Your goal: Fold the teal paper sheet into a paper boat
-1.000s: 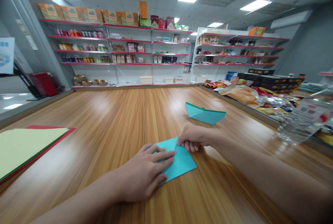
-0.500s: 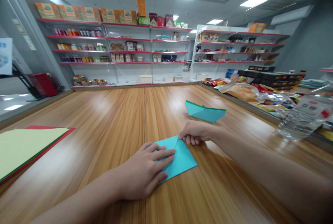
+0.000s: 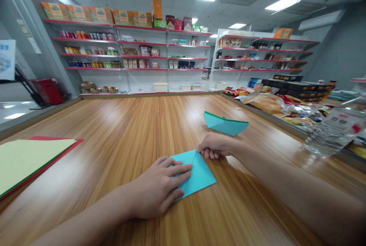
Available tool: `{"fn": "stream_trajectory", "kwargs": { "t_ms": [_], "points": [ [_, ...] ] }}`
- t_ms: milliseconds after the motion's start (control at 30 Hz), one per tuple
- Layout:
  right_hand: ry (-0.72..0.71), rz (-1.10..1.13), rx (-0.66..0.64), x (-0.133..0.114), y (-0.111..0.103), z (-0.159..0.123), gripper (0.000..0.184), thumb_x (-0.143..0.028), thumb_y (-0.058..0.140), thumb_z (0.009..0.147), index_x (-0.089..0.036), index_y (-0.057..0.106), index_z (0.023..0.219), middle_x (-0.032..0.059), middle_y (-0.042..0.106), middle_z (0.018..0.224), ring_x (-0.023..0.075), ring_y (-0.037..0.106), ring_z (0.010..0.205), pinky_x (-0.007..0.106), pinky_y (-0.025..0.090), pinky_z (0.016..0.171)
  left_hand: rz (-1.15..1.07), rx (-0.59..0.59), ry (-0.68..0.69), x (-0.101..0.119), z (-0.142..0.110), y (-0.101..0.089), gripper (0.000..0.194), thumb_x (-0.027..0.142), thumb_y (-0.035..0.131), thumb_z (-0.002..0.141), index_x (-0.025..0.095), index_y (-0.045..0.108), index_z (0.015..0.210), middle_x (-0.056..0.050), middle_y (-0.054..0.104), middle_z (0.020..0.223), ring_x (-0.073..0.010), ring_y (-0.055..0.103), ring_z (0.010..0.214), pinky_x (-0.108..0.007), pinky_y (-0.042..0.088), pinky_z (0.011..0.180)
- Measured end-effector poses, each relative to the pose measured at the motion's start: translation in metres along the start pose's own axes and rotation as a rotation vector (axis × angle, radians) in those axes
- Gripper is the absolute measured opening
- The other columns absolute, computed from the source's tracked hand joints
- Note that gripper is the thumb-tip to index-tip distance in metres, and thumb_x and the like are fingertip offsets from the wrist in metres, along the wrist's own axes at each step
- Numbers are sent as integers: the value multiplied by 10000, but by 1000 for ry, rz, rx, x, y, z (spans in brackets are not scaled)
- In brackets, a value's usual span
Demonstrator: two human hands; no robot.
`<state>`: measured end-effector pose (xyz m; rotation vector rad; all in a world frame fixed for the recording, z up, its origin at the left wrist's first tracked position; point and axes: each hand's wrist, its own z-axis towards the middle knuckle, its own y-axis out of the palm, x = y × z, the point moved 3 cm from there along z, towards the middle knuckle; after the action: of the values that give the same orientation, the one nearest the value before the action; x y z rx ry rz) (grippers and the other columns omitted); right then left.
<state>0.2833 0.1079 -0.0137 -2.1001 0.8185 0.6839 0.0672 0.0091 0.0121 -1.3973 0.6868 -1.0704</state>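
A folded sheet of light blue paper lies on the wooden table, with a crease running down from its top corner. Across its left part my left hand rests flat with fingers spread, covering that side. My right hand is closed at the paper's top corner, thumb and forefinger pinching it; the other fingers are curled under. Just beyond my right hand sits a folded paper boat, blue with a green upper edge.
A stack of coloured paper, pale yellow on top of green and red, lies at the left. To the right stand a clear water bottle and packaged snacks beyond the table's raised edge. Stocked shelves line the back.
Both hands and the blue paper hold nearly the same positions. The camera view has shifted only very slightly.
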Motion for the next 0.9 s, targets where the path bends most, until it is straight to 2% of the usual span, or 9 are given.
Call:
{"fn": "stream_trajectory", "kwargs": {
  "t_ms": [433,700,900],
  "points": [
    [-18,78,27,6,-9,7,197,-200,562,770,-116,555,592,-15,536,434,41,455,333,118,349,308,26,-47,-19,-2,0,1,427,312,360,937,222,415,1351,-52,409,1425,-297,431,1201,-511,324,1011],
    [-86,-10,62,-1,0,-1,218,-245,601,732,-104,595,566,0,551,407,50,428,285,142,294,266,8,-43,-5,-5,-1,2,437,312,374,935,234,396,1364,-36,407,1427,-288,422,1206,-499,308,1023],
    [-145,-61,54,-1,-1,-1,259,-293,620,726,-110,601,544,-3,568,413,44,434,292,140,315,280,-47,-16,14,-7,-4,-1,443,293,418,916,250,408,1357,-46,431,1409,-299,447,1173,-517,333,986]
  ]
}}
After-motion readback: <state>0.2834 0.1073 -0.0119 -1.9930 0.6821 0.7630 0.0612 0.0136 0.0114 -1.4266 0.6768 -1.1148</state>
